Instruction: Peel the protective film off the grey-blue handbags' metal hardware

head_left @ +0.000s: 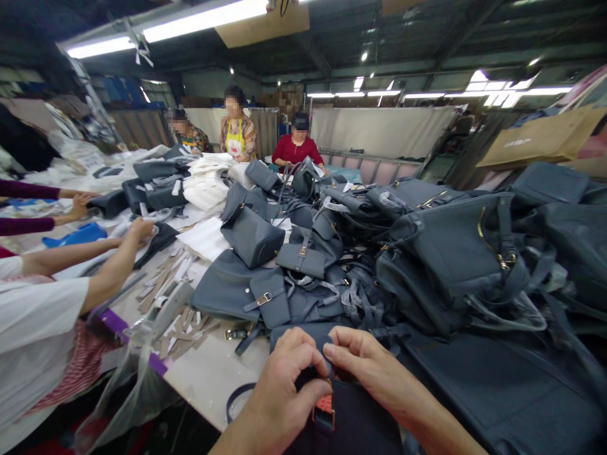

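My left hand point(284, 385) and my right hand point(367, 366) meet at the bottom middle, both with fingers pinched on the top edge of a dark grey bag point(351, 423) that lies against me. A small red tag with a metal buckle point(324, 409) shows on that bag just under my left thumb. Ahead of my hands lies a grey bag with a buckled flap point(246, 294) and a loose strap point(244, 338).
A big heap of grey bags point(450, 253) fills the table's middle and right. White sheets point(206, 186) and cardboard strips point(175, 303) lie at left. A co-worker's arms point(95, 265) reach in from the left; several more people work at the far end. A clear plastic bag point(128, 385) hangs off the table edge.
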### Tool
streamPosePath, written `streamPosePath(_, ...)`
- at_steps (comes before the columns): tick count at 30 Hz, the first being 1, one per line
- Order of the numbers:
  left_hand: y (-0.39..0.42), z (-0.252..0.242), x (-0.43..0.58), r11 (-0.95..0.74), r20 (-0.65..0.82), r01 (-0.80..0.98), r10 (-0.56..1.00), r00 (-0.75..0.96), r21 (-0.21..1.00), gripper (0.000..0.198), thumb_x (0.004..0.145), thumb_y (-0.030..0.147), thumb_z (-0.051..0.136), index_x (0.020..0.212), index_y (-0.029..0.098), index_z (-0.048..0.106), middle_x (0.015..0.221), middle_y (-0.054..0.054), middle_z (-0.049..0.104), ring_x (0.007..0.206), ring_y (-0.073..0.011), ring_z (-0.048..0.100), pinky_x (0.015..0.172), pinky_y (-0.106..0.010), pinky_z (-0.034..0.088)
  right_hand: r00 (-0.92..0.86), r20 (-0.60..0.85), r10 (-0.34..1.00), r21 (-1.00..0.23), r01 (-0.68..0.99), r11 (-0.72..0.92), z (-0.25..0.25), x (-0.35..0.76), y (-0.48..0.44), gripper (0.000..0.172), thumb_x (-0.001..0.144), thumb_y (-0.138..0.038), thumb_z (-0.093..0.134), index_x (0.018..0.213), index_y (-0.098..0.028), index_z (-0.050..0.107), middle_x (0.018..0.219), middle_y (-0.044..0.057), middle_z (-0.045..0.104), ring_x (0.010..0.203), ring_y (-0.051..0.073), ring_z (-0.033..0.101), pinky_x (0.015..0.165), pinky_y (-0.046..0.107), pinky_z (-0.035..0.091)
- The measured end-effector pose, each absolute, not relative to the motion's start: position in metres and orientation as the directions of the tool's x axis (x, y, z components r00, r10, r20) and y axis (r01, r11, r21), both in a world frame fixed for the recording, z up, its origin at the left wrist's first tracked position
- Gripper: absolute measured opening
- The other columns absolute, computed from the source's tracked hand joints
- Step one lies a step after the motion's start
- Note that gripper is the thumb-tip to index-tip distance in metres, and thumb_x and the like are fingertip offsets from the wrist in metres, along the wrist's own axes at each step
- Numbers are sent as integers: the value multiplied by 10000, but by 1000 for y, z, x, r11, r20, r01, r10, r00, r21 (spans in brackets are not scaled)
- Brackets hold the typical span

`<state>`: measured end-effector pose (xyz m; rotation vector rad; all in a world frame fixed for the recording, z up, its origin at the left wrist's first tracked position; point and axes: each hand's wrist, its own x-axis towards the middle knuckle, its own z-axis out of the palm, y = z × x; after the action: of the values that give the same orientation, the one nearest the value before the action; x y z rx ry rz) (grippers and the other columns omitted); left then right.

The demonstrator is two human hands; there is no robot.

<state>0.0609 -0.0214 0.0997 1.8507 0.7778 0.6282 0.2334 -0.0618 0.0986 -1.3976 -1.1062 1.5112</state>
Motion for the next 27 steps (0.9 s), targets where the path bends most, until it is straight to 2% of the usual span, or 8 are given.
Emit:
streamPosePath(4,-18,104,59,-346,85,245,714,695,906,169,760,40,564,708,200,560,859,-23,548,882,-185,519,809,-297,409,-86,-303,949,-953,51,-299,100,232,-62,425,781,-572,611,646,-216,423,561,-83,380,523,89,287,502,239,218)
streamPosePath(7,-16,104,60,-448,123,264,667,734,854,197,795,18,532,706,194,533,844,-13,542,881,-177,507,805,-302,386,-89,-294,952,-955,69,-289,100,230,-60,425,779,-581,602,646,-216,428,565,-81,382,523,89,291,497,239,219)
streamPosePath(12,-19,94,61,-727,304,329,591,747,602,199,813,13,540,721,183,490,816,-21,536,816,-191,469,744,-331,347,-44,-306,951,-950,73,-303,94,230,-58,432,752,-590,611,642,-219,420,555,-86,369,513,86,293,494,236,224)
streamPosePath(16,-25,79,51,-866,481,258,460,747,427,200,909,66,428,759,190,473,786,-27,539,750,-186,453,709,-331,339,-76,-332,940,-943,14,-332,91,230,-58,420,739,-575,633,654,-218,430,536,-85,404,503,84,295,493,230,220)
streamPosePath(18,-26,71,42,-869,519,230,454,724,439,221,957,120,374,769,197,462,784,-30,543,746,-183,463,703,-319,351,-77,-337,938,-941,5,-338,91,230,-58,416,741,-574,634,657,-215,443,541,-80,424,500,83,302,493,231,216)
streamPosePath(23,-25,66,24,-782,535,108,513,671,614,194,983,187,349,825,216,457,907,-46,597,831,-165,538,748,-279,410,-56,-352,934,-936,1,-352,91,230,-57,415,735,-591,633,680,-208,483,586,-59,479,527,94,351,499,228,231)
streamPosePath(27,-30,73,16,-581,381,29,569,728,813,230,1006,302,339,833,225,468,919,-58,651,844,-161,605,739,-254,450,-71,-348,935,-937,19,-348,88,229,-58,424,759,-603,599,682,-212,455,574,-67,459,520,90,333,497,222,234)
